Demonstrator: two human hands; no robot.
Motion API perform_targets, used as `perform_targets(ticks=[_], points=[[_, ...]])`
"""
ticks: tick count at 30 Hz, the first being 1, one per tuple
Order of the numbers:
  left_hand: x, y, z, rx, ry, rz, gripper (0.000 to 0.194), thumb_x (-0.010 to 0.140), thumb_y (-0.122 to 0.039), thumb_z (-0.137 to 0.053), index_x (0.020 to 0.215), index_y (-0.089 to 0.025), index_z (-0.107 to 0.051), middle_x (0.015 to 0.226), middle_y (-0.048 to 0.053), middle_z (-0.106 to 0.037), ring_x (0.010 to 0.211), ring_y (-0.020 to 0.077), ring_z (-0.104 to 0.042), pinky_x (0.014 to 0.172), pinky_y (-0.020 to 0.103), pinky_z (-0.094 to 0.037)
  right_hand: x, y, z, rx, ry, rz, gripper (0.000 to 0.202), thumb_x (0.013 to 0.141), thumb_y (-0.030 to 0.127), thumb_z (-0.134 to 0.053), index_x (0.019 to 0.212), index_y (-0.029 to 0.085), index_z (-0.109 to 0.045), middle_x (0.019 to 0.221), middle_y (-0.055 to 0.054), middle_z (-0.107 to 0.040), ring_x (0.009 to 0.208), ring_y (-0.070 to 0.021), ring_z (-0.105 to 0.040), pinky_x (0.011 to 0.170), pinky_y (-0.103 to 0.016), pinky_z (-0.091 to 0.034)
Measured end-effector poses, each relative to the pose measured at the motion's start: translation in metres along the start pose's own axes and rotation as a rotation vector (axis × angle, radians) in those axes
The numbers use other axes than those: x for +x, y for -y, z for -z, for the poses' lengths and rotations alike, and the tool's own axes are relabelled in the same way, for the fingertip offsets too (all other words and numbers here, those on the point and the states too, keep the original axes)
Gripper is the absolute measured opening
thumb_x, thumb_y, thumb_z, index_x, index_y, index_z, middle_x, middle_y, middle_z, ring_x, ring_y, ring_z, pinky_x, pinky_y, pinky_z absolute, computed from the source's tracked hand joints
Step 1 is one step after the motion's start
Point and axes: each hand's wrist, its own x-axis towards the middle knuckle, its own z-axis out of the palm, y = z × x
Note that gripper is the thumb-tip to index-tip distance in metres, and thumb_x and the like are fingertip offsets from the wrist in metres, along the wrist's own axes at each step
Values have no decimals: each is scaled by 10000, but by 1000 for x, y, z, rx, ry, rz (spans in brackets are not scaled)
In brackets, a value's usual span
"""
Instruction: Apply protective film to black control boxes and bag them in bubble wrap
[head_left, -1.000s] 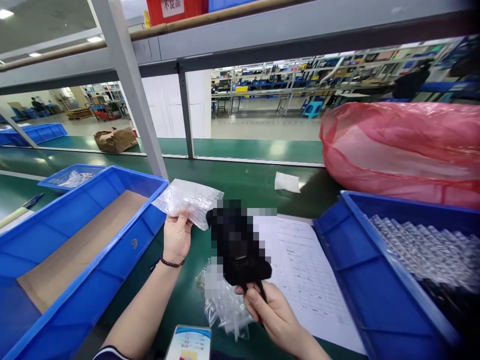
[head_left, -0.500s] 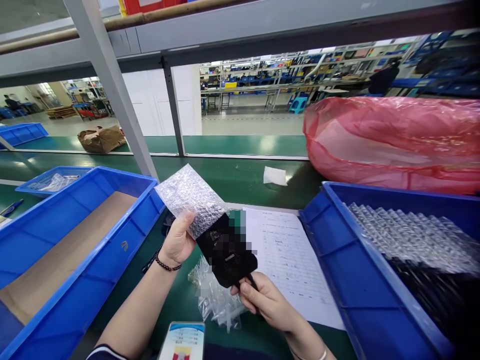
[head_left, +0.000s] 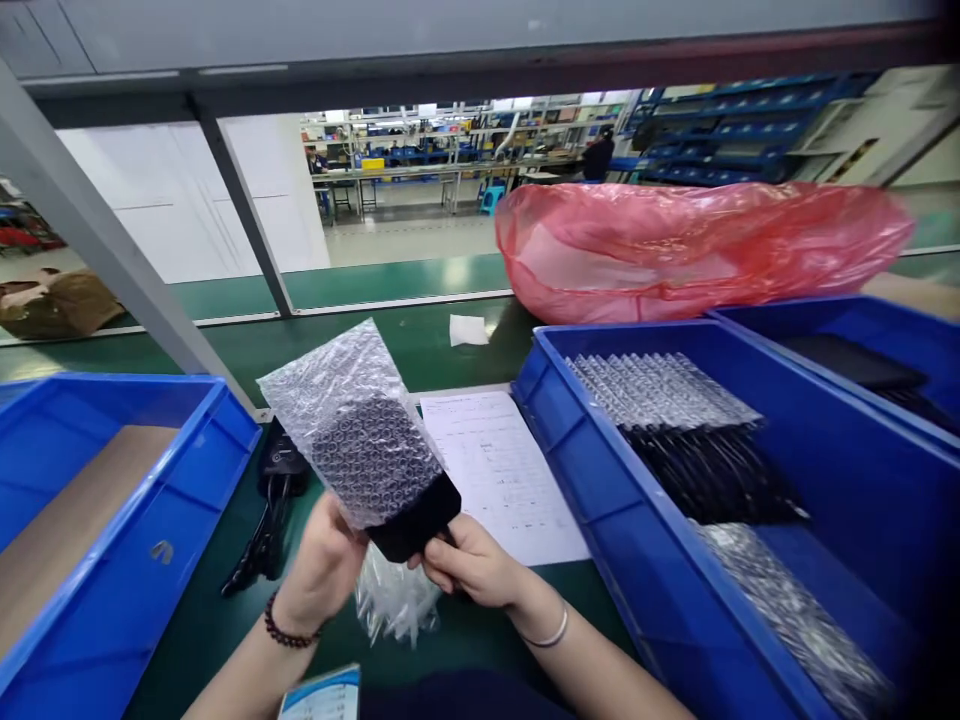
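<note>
Most of a flat black item (head_left: 418,520) is inside a clear bubble-wrap bag (head_left: 356,425); only its lower end sticks out. My left hand (head_left: 324,560) is closed on the bag's lower left edge. Closed near the bare end, my right hand (head_left: 480,562) grips the item at its narrow tail, which the fingers mostly hide. Beneath the hands lies a heap of clear plastic bags (head_left: 397,600). A black device with a bundled cord (head_left: 281,470) rests on the green bench to the left.
A blue bin (head_left: 570,460) at right holds rows of bubble-wrapped pieces with black cords. Another blue bin (head_left: 180,510), cardboard-lined, stands at left. Between them lies a printed sheet (head_left: 502,480). Behind are a pink plastic bag (head_left: 690,250) and a small white packet (head_left: 469,330).
The bubble-wrap bag now covers much more of the black item, leaving just its end exposed. My left hand has moved down the bag. The view has swung right.
</note>
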Motion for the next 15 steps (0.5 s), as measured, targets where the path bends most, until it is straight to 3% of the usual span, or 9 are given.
perform_targets(ticks=[3, 6, 11, 13, 15], points=[[20, -15, -1, -42, -192, -36, 657, 643, -663, -752, 1100, -206, -633, 1105, 104, -654, 1040, 303, -617, 873, 401, -533, 0, -2, -2, -18, -40, -11, 494, 898, 593, -528, 865, 105, -600, 497, 59, -438, 424, -48, -356, 446, -206, -278], [28, -7, -18, -15, -351, -9, 543, 674, -508, -809, 1070, -182, -628, 997, 83, -670, 921, 241, -647, 809, 352, -547, 1, -4, -7, 61, -106, -57, 487, 891, 593, -537, 877, 108, -580, 476, 77, -424, 371, -36, -296, 386, -199, -225], [12, 35, -40, 41, -390, 40, 333, 680, -365, -837, 861, -172, -634, 740, -16, -638, 578, 82, -555, 552, 186, -486, 3, 2, -11, 104, -144, -94, 514, 827, 659, -574, 743, 153, -530, 433, 95, -379, 325, -29, -229, 339, -199, -178], [0, 42, -38, 83, -393, 34, 288, 663, -337, -848, 796, -170, -654, 717, -17, -648, 608, 90, -583, 586, 179, -502, 0, 7, -15, 33, -181, -66, 539, 832, 657, -564, 617, 171, -481, 424, 79, -370, 344, -34, -261, 358, -198, -201], [-10, 40, -30, 119, -329, 99, 228, 660, -289, -847, 803, -197, -695, 803, -4, -700, 753, 141, -659, 750, 237, -547, -4, 14, -20, -49, -273, 17, 534, 828, 632, -586, 579, 168, -494, 479, 42, -450, 428, -60, -387, 434, -201, -328]])
